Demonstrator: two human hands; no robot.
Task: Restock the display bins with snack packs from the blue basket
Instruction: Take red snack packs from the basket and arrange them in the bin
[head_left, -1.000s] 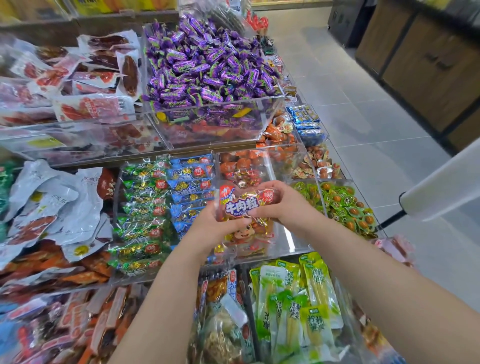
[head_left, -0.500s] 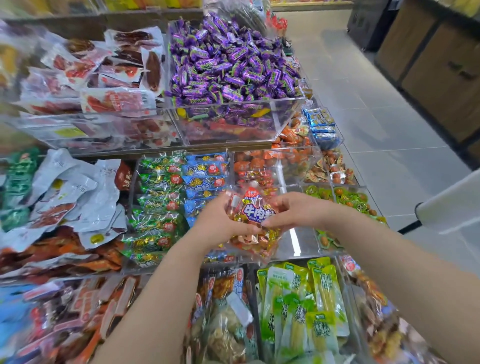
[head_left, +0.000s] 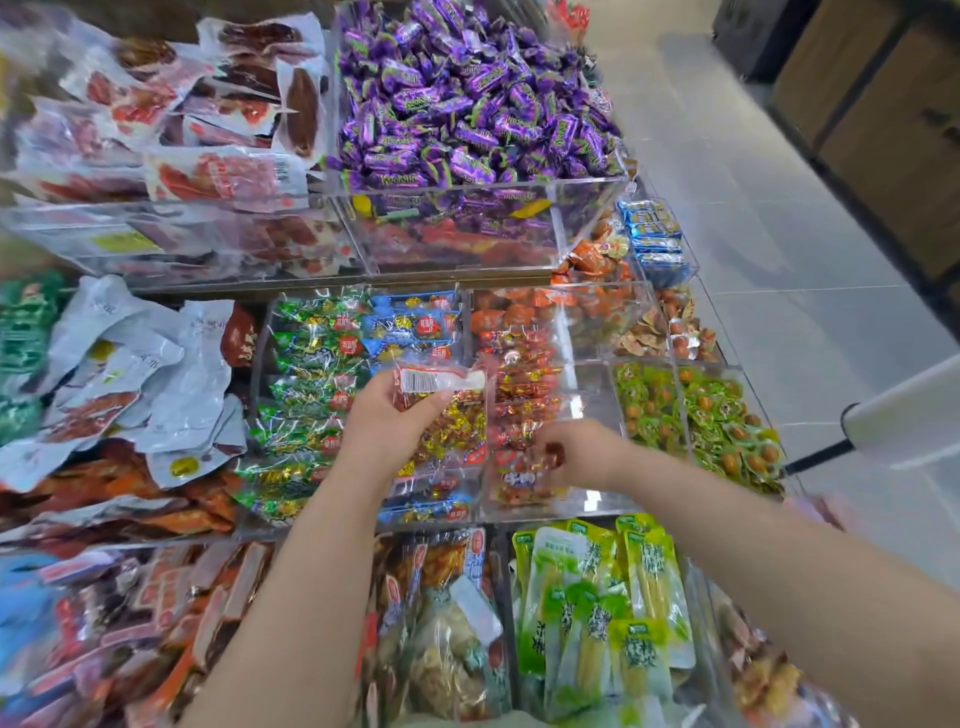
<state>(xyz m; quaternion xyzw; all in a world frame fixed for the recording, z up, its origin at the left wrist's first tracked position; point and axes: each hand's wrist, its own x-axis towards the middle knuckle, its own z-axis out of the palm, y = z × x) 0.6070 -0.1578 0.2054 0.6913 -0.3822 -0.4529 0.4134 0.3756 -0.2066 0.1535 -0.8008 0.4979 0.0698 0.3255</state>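
My left hand grips a clear snack bag by its top, barcode side up. The bag's lower part, full of small gold and red wrapped pieces, hangs over the middle row of bins. My right hand is down inside a clear acrylic bin that holds red snack packs. Its fingers curl round a small dark-red piece. The blue basket is out of view.
Green and blue candy bins lie to the left and green packs to the right. Purple candies fill the bin above. Green pickle packs sit below. A white roll on a black handle juts in at the right, over grey floor tiles.
Both hands held the bag face up before. Now my left hand alone holds it, turned barcode side up, and my right hand has dropped into the red-pack bin.
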